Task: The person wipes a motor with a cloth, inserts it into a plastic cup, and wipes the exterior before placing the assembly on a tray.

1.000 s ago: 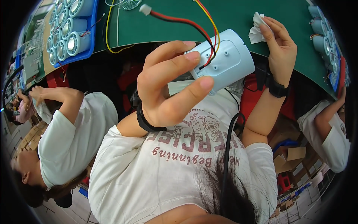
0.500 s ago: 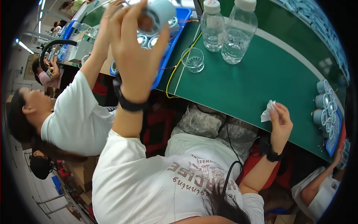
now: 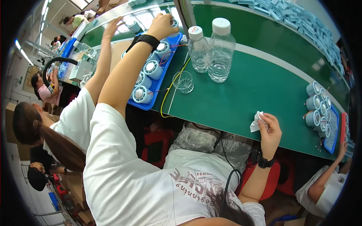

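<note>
My left hand point(image 3: 161, 27) is stretched out over the far end of a blue tray point(image 3: 161, 85). Its fingers curl onto a light blue fan-like cylinder point(image 3: 175, 25), which the hand partly hides. Several like cylinders with round, slotted faces and thin wires fill the tray, one of them a fan-like unit point(image 3: 142, 94) at the near end. Over the green table, near its front edge, my right hand point(image 3: 270, 128) pinches a crumpled white tissue point(image 3: 256, 122).
Two clear bottles point(image 3: 221, 56) with white caps and a small clear cup point(image 3: 184, 83) stand on the green table point(image 3: 233, 98). A yellow cable point(image 3: 166, 100) runs beside the tray. More cylinders point(image 3: 313, 102) sit by another tray at right. A co-worker's arm point(image 3: 102, 56) reaches in at left.
My left hand has moved from close in front of the camera, with a cylinder raised in it, away to the tray's far end. My right hand keeps the tissue. The view has shifted.
</note>
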Demonstrator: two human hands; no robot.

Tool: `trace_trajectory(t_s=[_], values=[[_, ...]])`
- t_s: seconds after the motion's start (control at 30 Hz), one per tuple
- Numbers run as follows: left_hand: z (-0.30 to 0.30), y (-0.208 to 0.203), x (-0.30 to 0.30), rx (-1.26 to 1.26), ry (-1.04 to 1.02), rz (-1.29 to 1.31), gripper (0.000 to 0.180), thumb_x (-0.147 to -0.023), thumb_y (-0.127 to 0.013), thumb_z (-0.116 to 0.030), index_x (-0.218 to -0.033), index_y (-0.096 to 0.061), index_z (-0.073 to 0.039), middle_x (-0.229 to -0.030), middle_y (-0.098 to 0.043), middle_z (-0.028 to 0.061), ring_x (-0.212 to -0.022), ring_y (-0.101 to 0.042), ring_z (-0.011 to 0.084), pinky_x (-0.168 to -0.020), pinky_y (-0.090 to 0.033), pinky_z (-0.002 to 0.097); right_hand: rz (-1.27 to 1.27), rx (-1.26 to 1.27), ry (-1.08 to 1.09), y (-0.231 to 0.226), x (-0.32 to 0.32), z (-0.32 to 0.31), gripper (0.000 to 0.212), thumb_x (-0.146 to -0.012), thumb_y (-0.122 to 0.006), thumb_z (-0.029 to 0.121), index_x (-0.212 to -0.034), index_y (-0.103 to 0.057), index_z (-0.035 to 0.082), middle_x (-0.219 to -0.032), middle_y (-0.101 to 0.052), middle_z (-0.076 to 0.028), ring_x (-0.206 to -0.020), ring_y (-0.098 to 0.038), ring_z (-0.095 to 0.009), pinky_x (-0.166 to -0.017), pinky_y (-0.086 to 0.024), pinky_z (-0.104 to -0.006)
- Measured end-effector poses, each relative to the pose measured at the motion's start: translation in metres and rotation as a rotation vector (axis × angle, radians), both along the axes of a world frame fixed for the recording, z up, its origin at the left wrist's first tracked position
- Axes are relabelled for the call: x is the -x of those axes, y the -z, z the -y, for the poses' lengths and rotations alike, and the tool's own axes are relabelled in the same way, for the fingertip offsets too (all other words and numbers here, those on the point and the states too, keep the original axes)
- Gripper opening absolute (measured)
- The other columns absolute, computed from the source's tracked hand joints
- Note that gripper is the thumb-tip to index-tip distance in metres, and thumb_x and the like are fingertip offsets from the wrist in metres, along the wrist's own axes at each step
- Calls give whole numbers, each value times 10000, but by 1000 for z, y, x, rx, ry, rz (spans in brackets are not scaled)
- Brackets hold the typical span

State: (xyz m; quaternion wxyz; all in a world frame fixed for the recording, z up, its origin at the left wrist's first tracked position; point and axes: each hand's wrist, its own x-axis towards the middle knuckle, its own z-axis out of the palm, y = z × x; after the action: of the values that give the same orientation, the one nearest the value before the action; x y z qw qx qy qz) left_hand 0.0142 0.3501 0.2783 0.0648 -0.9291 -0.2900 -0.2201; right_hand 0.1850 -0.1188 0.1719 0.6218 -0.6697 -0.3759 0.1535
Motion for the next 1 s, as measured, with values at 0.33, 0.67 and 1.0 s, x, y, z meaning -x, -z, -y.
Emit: trace_trajectory(t_s=[0.33, 0.67, 1.0], values=[[4, 16, -3, 13, -188, -250, 542, -692, -724, -384, -1049, -661, 18, -927, -669, 205, -917, -635, 334, -837, -510, 402, 30, 20, -30, 0, 0, 2, 173, -851, -650, -22, -1023, -666, -32, -1104, -598, -100, -974, -577, -162, -837, -464, -264], [-13, 21, 4, -46, -152, -380, 475, -684, -737, -420, -869, -678, 14, -892, -676, 215, -873, -656, 370, -797, -532, 428, -5, 7, -32, -1, 0, 1, 173, -849, -656, -21, -1020, -672, -30, -1098, -603, -103, -974, -581, -164, -834, -473, -266], [129, -47, 49, 170, -66, -96, 700, -749, -744, -471, -1216, -575, 23, -1122, -623, 236, -1049, -590, 375, -913, -460, 406, -39, 25, -19, -2, -2, 3, 172, -864, -649, -3, -1033, -667, -28, -1111, -599, -106, -986, -581, -171, -851, -470, -273]])
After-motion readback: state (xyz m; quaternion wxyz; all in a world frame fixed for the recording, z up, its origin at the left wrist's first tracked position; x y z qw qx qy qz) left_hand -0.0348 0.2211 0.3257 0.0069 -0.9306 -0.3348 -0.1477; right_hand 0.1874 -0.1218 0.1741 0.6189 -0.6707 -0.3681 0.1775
